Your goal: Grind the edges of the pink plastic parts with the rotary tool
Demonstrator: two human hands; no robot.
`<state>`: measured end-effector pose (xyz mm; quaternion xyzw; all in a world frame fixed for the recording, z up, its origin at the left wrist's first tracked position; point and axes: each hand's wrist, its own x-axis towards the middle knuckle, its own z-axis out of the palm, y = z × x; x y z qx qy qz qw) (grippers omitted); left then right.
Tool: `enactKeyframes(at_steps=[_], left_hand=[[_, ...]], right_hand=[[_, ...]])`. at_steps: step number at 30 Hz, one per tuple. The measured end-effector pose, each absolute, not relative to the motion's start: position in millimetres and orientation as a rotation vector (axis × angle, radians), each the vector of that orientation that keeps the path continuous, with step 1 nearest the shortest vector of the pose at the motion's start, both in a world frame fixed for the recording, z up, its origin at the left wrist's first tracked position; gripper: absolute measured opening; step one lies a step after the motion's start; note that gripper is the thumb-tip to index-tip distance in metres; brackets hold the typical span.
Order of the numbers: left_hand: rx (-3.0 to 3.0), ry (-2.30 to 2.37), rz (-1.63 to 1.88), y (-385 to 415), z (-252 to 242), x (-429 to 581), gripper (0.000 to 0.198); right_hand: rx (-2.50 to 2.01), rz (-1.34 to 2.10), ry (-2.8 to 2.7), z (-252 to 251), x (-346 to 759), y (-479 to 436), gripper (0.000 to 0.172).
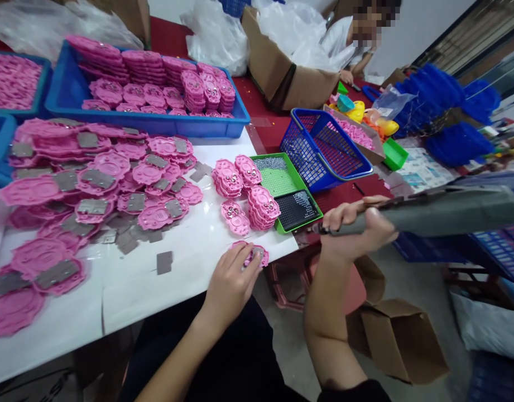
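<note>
On the white table edge, my left hand (235,273) rests over a pink plastic piece (263,255), its fingers on top and partly hiding it. To the right, my right hand (359,226) is wrapped round a long grey-green tool (453,211), whose narrow tip points left toward the green tray (317,215). That tray holds a black perforated plate (296,211) with small screws. Short stacks of pink pieces (263,206) stand just beyond my left hand. A loose grey metal plate (164,262) lies to the left on the white surface.
A large heap of pink pieces with grey plates (97,178) covers the left. Behind stand a blue bin (156,124) of stacked pink pieces, a blue basket (323,151) and a cardboard box (277,72). A person (352,39) is at the back right.
</note>
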<state>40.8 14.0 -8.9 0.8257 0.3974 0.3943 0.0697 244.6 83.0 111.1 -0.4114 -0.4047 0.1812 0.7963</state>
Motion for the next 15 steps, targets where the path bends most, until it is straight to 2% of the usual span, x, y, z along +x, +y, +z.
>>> enactKeyframes(at_steps=[7, 10, 15], left_hand=[[2.443, 1.237, 1.171, 15, -10, 42, 0.022], [2.447, 1.248, 1.176, 15, -9, 43, 0.02], [2.453, 1.256, 1.176, 15, -7, 43, 0.018]], right_hand=[[-0.826, 0.792, -1.097, 88, 188, 46, 0.014], [-0.857, 0.845, -1.08, 78, 183, 47, 0.02], [-0.859, 0.86, -1.075, 72, 181, 47, 0.018]])
